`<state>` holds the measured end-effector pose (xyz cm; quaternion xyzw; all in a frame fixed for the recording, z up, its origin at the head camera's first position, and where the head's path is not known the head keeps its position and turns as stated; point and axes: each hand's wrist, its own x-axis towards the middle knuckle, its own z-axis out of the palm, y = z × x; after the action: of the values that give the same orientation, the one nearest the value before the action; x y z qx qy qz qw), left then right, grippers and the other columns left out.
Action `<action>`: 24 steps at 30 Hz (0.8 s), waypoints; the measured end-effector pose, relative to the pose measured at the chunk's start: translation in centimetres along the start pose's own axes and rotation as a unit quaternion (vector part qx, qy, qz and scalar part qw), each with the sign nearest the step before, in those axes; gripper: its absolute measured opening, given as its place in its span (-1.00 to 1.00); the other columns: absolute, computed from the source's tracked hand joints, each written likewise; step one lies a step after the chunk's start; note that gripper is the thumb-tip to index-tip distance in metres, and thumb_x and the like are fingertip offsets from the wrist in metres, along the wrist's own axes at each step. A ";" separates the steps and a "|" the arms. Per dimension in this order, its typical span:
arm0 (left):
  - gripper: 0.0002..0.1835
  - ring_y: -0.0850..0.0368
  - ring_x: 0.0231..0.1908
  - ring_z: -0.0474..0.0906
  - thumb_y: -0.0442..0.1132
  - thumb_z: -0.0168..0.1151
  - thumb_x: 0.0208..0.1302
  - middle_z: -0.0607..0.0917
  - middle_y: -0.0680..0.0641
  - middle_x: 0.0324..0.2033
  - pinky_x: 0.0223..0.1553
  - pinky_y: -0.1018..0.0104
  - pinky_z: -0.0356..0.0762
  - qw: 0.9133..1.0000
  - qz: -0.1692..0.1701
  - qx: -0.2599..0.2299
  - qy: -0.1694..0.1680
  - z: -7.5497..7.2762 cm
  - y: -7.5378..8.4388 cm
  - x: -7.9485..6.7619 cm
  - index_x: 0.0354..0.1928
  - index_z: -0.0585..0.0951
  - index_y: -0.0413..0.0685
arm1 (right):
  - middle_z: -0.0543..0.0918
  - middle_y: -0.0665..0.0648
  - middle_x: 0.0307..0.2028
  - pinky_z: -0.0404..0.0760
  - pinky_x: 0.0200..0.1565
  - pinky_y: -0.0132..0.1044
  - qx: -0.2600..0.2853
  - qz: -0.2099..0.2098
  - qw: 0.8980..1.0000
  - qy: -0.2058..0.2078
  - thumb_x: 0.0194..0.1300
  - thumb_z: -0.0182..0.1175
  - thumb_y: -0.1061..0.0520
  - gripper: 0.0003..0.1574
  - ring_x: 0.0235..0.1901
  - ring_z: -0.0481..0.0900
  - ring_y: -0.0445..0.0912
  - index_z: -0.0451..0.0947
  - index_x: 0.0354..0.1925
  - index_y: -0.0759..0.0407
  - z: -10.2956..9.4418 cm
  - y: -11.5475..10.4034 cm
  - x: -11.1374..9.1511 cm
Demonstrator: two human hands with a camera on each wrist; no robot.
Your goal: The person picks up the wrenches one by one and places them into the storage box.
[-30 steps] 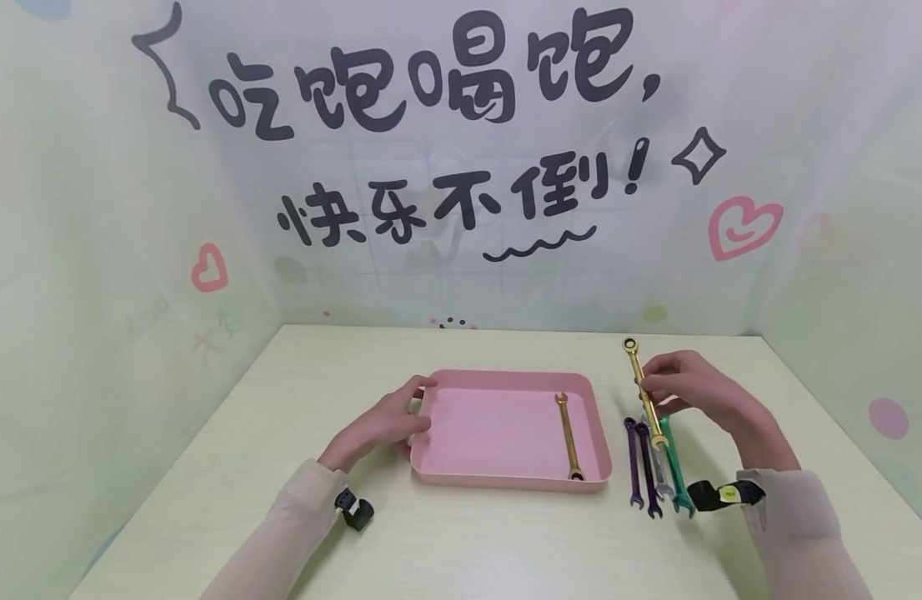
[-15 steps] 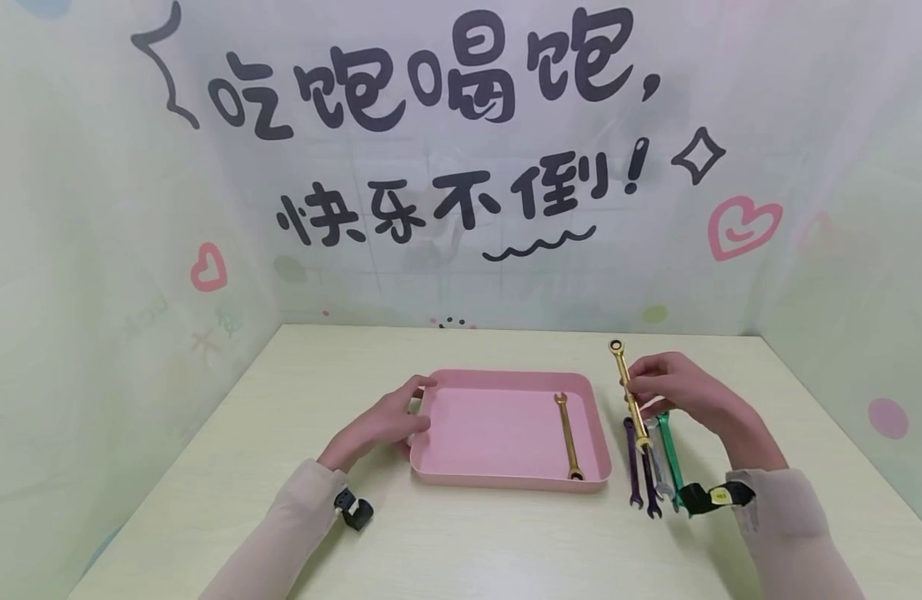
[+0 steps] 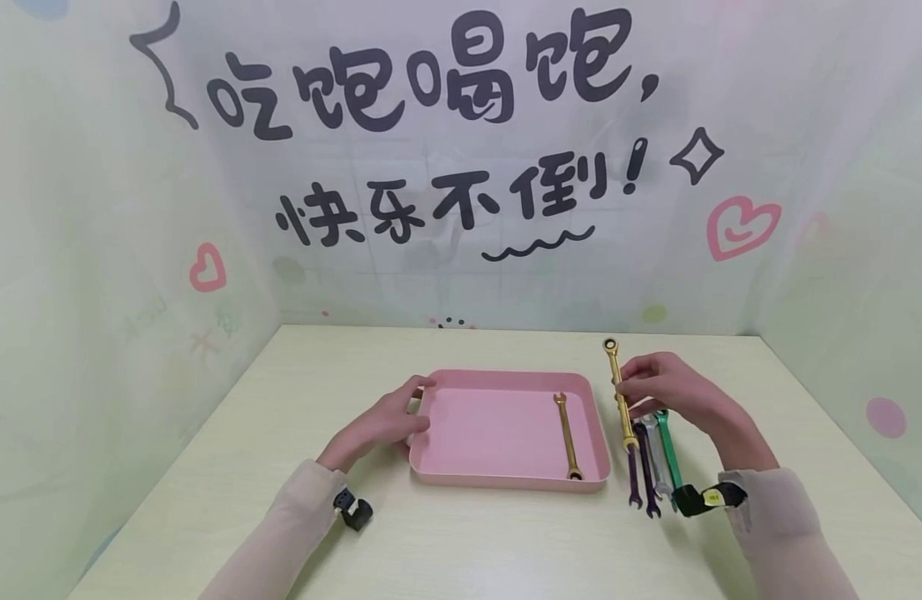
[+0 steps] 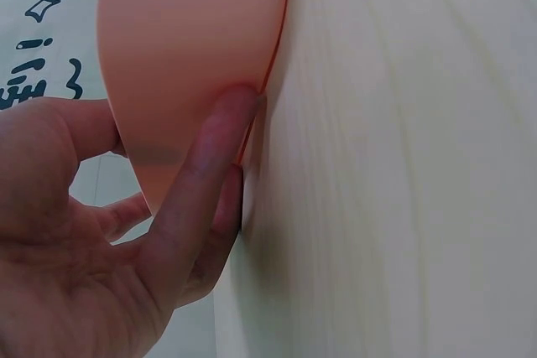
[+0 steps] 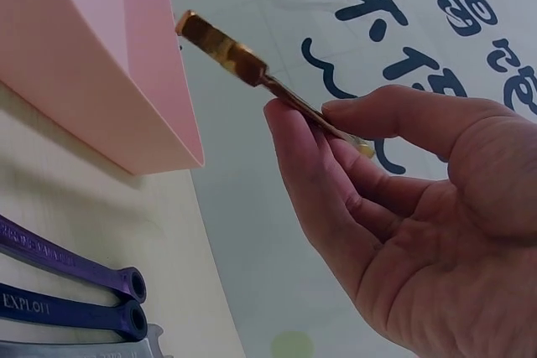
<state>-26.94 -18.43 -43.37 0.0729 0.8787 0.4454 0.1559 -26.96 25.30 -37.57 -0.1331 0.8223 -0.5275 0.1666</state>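
In the head view my right hand [image 3: 674, 390] pinches a gold ratcheting combination wrench [image 3: 626, 427] between thumb and fingers. It holds the wrench in the air just right of the pink tray [image 3: 498, 482], ring end away from me. A second gold wrench [image 3: 568, 437] lies inside the tray near its right wall. My left hand [image 3: 382, 418] grips the tray's left end, its fingers at the wall and rim in the left wrist view. Below the raised wrench lie a purple wrench [image 3: 634, 483], a dark blue-purple wrench [image 3: 647, 475], a silver wrench [image 3: 659, 467] and a green wrench [image 3: 668, 450].
A pale wooden table [image 3: 461, 542] bears everything. Behind it hangs a light printed backdrop [image 3: 401, 292] with large dark characters, and similar sheets close off both sides. Each wrist carries a small black camera, such as the right wrist camera [image 3: 689, 500].
My right hand has moved left with the gold wrench, from above the silver and green wrenches to above the purple one, nearer the tray. The left hand and tray have stayed put.
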 end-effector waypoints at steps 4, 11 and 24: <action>-0.22 0.05 -0.39 0.69 -0.36 0.17 0.26 0.31 -0.31 0.50 -0.49 0.16 0.76 1.000 0.000 0.000 0.000 0.0 0.0 0.0 0.54 0.24 0.02 | 0.69 0.12 -0.30 0.83 -0.12 -0.11 -0.003 0.000 1.000 0.003 0.45 0.21 0.20 -0.64 -0.34 0.69 -0.12 0.46 -0.01 0.53 0.2 -0.1 0.0; -0.22 0.05 -0.41 0.68 -0.36 0.17 0.25 0.33 -0.30 0.49 -0.50 0.17 0.75 1.000 -0.002 0.001 0.001 0.0 0.1 -0.1 0.54 0.24 0.03 | 0.69 0.13 -0.28 0.83 -0.11 -0.09 -0.014 0.000 1.000 0.006 0.46 0.20 0.21 -0.58 -0.31 0.69 -0.08 0.43 0.05 0.59 0.6 -0.5 0.0; -0.22 0.06 -0.40 0.66 -0.36 0.17 0.25 0.34 -0.31 0.47 -0.50 0.18 0.74 1.000 0.000 0.001 0.001 0.0 0.0 0.0 0.54 0.24 0.02 | 0.74 0.29 -0.19 0.83 -0.13 -0.13 -0.020 0.003 1.000 0.008 0.44 0.24 0.19 -0.62 -0.28 0.70 -0.09 0.53 0.04 0.51 1.3 -1.0 0.3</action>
<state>-26.94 -18.44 -43.33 0.0723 0.8792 0.4448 0.1546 -26.68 23.73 -37.23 -0.1302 0.8343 -0.5117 0.1589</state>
